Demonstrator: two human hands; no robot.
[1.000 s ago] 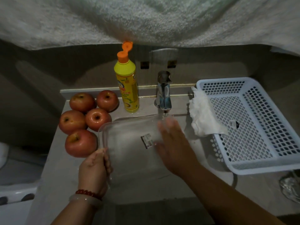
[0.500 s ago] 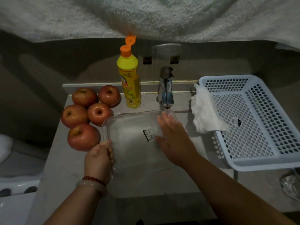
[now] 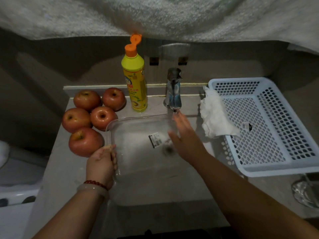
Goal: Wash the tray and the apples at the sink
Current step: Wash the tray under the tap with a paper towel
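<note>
A clear plastic tray (image 3: 138, 144) is held over the sink (image 3: 155, 192), under the tap (image 3: 174, 90). The left hand (image 3: 101, 163) grips the tray's near left rim with curled fingers. The right hand (image 3: 186, 140) lies flat inside it, fingers straight and spread. Five red apples (image 3: 89, 121) sit on the counter to the left, beside a yellow soap bottle (image 3: 135, 80). A white basket (image 3: 265, 125) stands on the right.

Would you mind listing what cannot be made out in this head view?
- Sticker on the tray: print too small.
- Right hand: motion-blurred, contact with the tray unclear.
- Sink drain: smeared behind the tray.
- Glass object: cut off by the right edge.
- Bottle label: too small and dim.
</note>
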